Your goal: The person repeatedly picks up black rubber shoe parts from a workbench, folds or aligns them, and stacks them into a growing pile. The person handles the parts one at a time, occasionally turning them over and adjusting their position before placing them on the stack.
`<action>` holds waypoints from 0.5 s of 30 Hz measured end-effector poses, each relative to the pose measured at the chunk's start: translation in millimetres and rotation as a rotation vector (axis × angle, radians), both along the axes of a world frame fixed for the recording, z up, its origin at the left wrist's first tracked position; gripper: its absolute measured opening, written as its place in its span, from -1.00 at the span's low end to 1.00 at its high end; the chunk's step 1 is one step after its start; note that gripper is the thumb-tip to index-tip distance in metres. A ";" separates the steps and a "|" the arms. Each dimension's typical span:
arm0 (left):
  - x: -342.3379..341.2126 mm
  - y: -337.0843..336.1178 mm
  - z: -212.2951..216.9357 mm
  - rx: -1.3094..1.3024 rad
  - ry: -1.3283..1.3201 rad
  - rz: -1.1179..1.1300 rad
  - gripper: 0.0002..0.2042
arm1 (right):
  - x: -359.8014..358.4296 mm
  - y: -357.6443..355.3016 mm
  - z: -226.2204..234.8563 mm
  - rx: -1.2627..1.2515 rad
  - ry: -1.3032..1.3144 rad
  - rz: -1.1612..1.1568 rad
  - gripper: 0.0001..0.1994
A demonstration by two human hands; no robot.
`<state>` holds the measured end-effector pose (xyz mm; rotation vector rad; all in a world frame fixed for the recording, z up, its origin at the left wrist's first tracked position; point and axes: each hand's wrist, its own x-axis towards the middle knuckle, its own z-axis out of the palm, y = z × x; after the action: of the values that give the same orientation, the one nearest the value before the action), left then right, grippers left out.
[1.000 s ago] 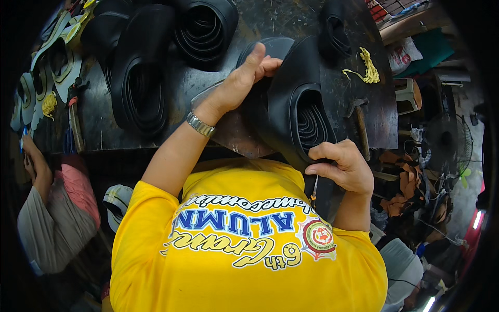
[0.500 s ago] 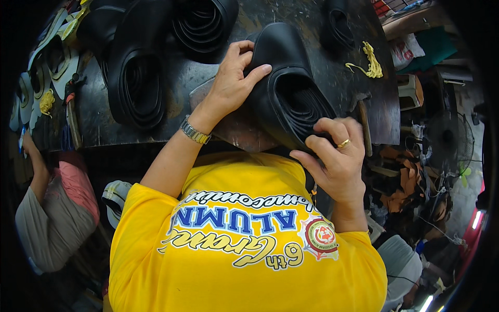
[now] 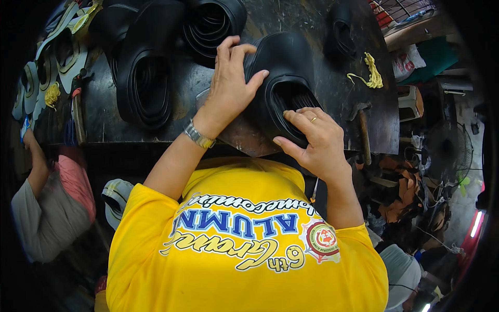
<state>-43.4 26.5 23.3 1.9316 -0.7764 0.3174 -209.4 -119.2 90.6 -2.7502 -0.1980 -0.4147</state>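
A nested stack of black leather shoe uppers (image 3: 285,54) lies on the dark worktable just in front of me, its opening facing up with several layers inside. My right hand (image 3: 317,136) grips the near right rim of that stack, fingers over the edge inside the opening and thumb outside. My left hand (image 3: 228,78) rests against the stack's left side, thumb at its surface and fingers spread and slightly curled. Beneath the left palm the contact is partly hidden.
More nested black uppers (image 3: 143,96) stand to the left, another stack (image 3: 213,26) behind, and a smaller one (image 3: 340,34) at far right. A hammer (image 3: 364,132) and yellow strands (image 3: 372,73) lie at right. Pale cut pieces (image 3: 67,54) and another person's arm (image 3: 37,161) are at left.
My right hand has shifted left along the near rim of the stack. The stack has turned slightly more upright in view, and my left fingers have lifted and spread from its side.
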 end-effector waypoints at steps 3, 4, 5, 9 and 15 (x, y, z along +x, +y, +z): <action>-12.0 -4.9 9.6 -0.054 -0.289 -0.279 -0.50 | 1.7 3.8 0.7 -0.004 0.028 -0.009 -0.58; -13.5 -10.5 10.4 0.101 -0.378 -0.400 -0.54 | 1.8 4.8 0.5 -0.001 0.054 -0.013 -0.58; -13.1 -16.4 10.4 0.269 -0.461 -0.510 -0.57 | 1.6 5.3 0.3 0.010 0.062 -0.024 -0.58; -3.5 -21.8 3.5 0.404 -0.099 -0.562 -0.57 | -1.9 -4.4 5.6 0.233 0.063 0.012 -0.57; -3.2 -22.4 -4.2 0.376 -0.114 -0.558 -0.57 | 33.4 -83.5 3.0 0.361 -0.203 -0.233 -0.80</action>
<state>-46.6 4.0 19.2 1.9471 -1.4899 -0.0691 -176.0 -202.7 93.6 -2.3794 0.1390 -0.7165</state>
